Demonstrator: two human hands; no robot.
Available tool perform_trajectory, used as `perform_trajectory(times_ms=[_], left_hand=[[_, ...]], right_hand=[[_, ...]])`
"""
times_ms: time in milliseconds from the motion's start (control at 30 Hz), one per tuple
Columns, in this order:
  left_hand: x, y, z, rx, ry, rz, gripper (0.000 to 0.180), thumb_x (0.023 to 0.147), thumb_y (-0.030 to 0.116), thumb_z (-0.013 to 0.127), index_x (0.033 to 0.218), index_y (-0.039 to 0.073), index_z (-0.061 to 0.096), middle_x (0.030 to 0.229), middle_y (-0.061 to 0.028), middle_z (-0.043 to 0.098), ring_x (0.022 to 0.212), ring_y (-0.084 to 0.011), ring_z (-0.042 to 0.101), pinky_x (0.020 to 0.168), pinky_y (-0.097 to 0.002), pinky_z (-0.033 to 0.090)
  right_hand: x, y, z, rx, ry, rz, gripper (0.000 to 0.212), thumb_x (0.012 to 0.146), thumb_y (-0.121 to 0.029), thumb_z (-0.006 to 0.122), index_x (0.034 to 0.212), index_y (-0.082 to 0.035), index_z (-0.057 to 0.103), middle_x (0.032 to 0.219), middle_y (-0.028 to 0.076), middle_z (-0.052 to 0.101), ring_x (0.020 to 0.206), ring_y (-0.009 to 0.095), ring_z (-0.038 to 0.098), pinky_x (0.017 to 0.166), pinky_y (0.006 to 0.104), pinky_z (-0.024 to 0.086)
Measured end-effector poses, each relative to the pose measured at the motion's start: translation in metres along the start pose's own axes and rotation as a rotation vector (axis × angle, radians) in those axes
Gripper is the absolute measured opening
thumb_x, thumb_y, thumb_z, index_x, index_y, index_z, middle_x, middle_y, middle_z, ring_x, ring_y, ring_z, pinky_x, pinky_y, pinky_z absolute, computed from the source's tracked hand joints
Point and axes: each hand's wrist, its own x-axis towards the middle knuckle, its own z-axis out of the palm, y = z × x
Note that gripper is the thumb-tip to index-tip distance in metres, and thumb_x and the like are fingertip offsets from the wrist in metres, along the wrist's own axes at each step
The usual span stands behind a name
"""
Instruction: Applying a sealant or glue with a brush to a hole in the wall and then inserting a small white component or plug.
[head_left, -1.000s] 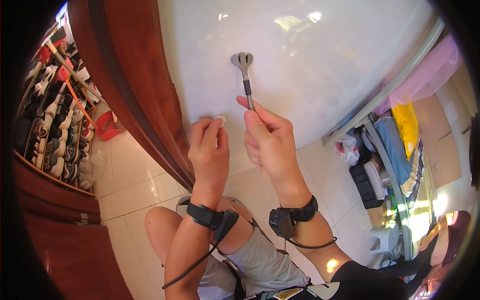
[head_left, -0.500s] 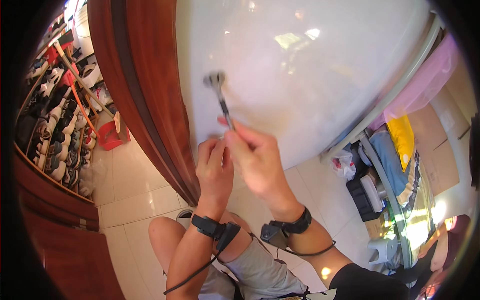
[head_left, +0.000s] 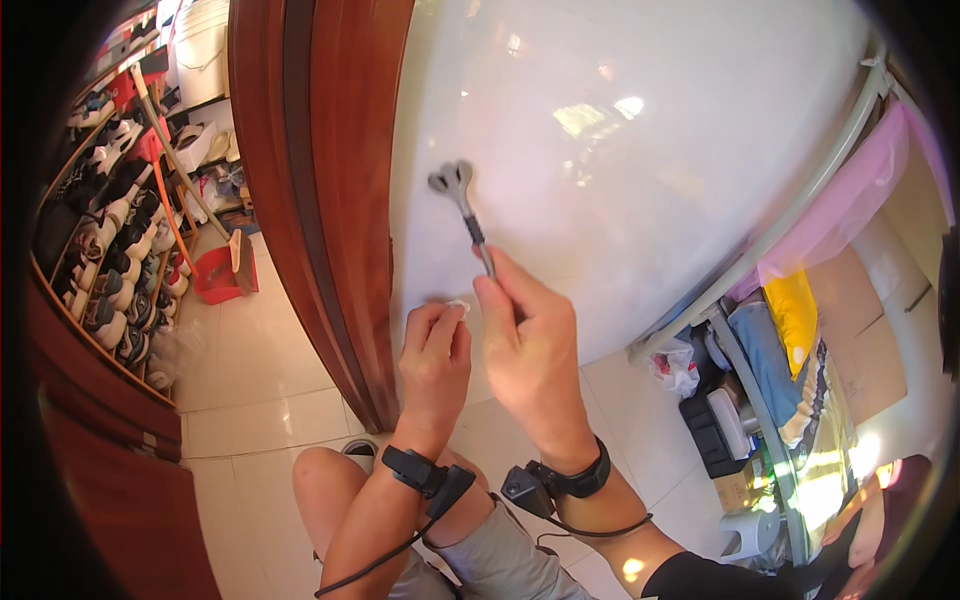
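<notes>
My right hand (head_left: 532, 335) is wrapped round the blade end of a pair of scissors (head_left: 472, 225). Their grey handle loops point up and away, in front of the glossy white wall (head_left: 640, 220), and the blade tips are hidden in my grip. Just to the left and a little lower, my left hand (head_left: 436, 350) is closed in a pinch. A small whitish scrap (head_left: 458, 306) shows at its fingertips; I cannot make out its kind. The two hands are close together but apart.
A dark red wooden door frame (head_left: 345, 200) stands left of my hands. Beyond it are shelves of shoes (head_left: 115, 265) and a red dustpan (head_left: 222, 276). At the right, a metal-framed rack (head_left: 760, 400) holds cloths and a yellow bag (head_left: 792, 320). Another person's arm (head_left: 870, 520) shows at lower right.
My right hand has moved slightly right with the scissors, away from my left hand, so a gap shows between them. The view has shifted, and the whitish scrap is plainer now.
</notes>
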Motion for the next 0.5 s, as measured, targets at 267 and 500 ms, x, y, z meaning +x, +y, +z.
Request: perform_trajectory(times_ms=[267, 500], left_hand=[[-0.001, -0.004, -0.006, -0.035, 0.023, -0.011, 0.026, 0.08, -0.011, 0.07, 0.103, 0.0, 0.07, 0.1, -0.0125, 0.063, 0.082, -0.0276, 0.066, 0.066, -0.0354, 0.056], [-0.001, 0.0, 0.0, -0.092, 0.044, -0.07, 0.025, 0.08, -0.011, 0.07, 0.102, 0.0, 0.07, 0.099, -0.0125, 0.064, 0.079, -0.0271, 0.066, 0.066, -0.0345, 0.055]], right_hand=[[-0.018, 0.006, 0.019, -0.087, 0.036, -0.072, 0.028, 0.098, -0.005, 0.056, 0.122, 0.006, 0.063, 0.071, 0.024, 0.06, 0.057, 0.033, 0.058, 0.058, 0.0364, 0.049], [0.011, -0.029, 0.004, -0.111, 0.105, -0.018, 0.025, 0.097, -0.003, 0.058, 0.118, 0.007, 0.064, 0.067, 0.013, 0.05, 0.06, 0.015, 0.044, 0.056, 0.0288, 0.043]])
